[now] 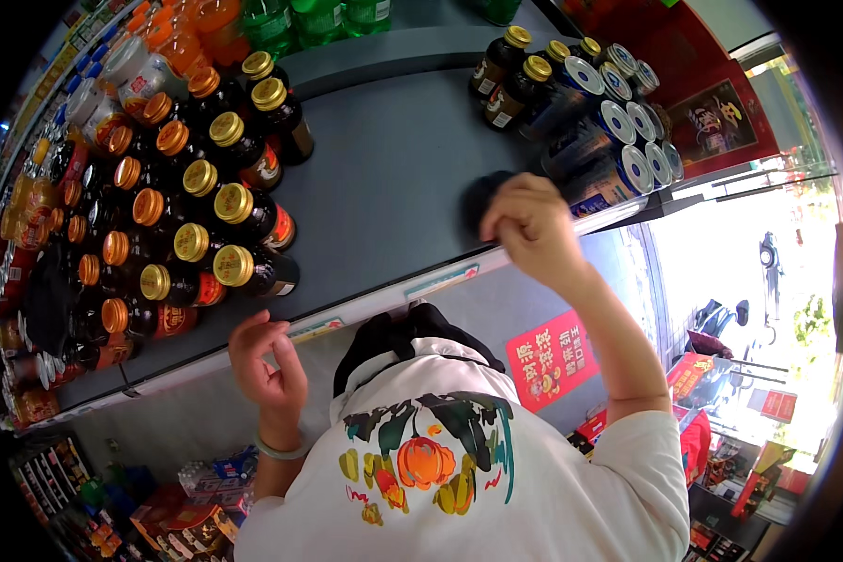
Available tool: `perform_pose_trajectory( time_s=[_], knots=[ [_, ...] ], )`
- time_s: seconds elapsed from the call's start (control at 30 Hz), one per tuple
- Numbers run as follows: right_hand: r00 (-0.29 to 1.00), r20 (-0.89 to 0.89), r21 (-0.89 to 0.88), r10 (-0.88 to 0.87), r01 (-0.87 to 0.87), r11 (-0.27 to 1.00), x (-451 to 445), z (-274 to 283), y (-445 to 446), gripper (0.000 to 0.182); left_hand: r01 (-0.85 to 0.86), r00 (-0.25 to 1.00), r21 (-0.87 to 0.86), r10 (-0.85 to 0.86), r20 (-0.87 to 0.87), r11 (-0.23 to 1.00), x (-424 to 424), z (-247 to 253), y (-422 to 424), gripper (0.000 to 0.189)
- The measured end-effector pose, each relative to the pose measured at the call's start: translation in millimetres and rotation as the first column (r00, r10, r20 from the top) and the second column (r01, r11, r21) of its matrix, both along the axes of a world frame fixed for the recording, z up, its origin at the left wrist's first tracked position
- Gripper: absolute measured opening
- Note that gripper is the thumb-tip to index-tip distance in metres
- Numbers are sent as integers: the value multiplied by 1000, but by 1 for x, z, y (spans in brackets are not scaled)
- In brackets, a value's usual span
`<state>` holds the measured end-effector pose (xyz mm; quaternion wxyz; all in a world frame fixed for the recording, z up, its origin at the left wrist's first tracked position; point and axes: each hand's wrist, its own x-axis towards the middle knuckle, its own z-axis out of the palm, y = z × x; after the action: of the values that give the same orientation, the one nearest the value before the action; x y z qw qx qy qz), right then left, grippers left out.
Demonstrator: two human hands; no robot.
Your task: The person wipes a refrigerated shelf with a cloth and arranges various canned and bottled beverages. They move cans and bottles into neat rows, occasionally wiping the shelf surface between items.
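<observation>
My right hand (527,225) is over the right part of a grey shelf (379,161), its fingers curled on a dark, blurred object (488,200) whose kind I cannot tell. My left hand (270,362) hovers by the shelf's front edge, fingers loosely bent and apart, holding nothing. Closest to it is a dark glass bottle with a gold cap (235,265), standing at the front of a group of similar bottles. Farther left are dark bottles with orange caps (147,207). Blue cans (636,168) and several gold-capped dark bottles (516,91) stand beyond my right hand.
Green bottles (316,24) and orange drink bottles (211,31) line the back. A black cloth-like thing (49,302) lies among the bottles at left. A price-strip edge (393,295) runs along the shelf front. Red boxes (183,523) are stacked low at left.
</observation>
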<state>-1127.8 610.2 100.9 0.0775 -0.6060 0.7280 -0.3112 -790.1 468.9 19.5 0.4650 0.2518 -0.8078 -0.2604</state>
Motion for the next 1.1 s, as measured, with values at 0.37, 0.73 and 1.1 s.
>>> perform_pose_trajectory(
  time_s=[0.37, 0.73, 1.1],
  knots=[
    [985, -142, -28, -97, 94, 995, 1, -18, 0, 14, -67, 998, 36, 67, -7, 997, -4, -6, 5, 10],
    [773, -517, -109, -368, 367, 924, -8, -29, -134, 29, -89, 995, 80, 92, -31, 993, -8, -8, 7, 9],
    [849, -522, 26, -82, 112, 993, 16, 7, 16, 43, 296, 947, -161, -268, 176, 942, -54, 131, 20, 10]
  ],
)
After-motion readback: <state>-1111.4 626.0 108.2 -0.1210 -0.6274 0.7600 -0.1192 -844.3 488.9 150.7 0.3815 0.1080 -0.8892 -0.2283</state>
